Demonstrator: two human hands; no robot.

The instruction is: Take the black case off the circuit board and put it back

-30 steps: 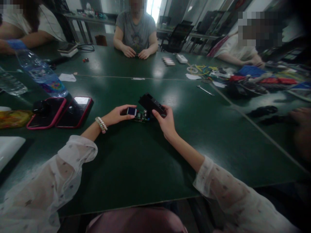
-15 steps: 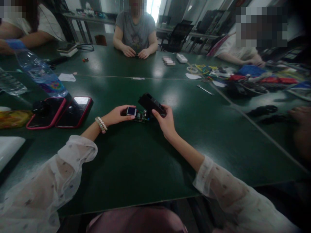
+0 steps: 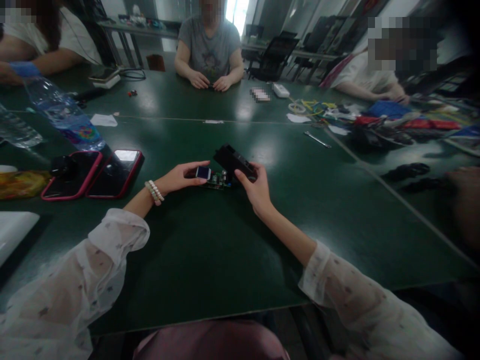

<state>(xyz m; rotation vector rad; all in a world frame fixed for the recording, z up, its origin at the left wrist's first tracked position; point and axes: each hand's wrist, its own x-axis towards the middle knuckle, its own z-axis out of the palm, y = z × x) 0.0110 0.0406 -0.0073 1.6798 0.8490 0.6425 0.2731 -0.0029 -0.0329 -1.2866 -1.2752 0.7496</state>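
Between thumb and fingers, my left hand (image 3: pixel 182 177) grips the left end of a green circuit board (image 3: pixel 217 181). A small square screen (image 3: pixel 203 173) with a pale frame sits on that end of the board. My right hand (image 3: pixel 256 186) is closed around a black plastic case (image 3: pixel 234 161), tilted with its far end toward the upper left. The board's right end lies close against the case's underside; whether they are joined I cannot tell. Both are over the dark green table (image 3: pixel 210 260).
Two red-edged phones (image 3: pixel 114 175) and a water bottle (image 3: pixel 71 117) stand to the left. A wrench (image 3: pixel 317 139) lies at right, before a heap of cables (image 3: pixel 318 107). Across the table sits a person in a grey shirt (image 3: pixel 210 45); other people sit at both sides.
Almost nothing differs. My left hand and the screen have shifted very slightly; my right hand keeps the case in the same place.
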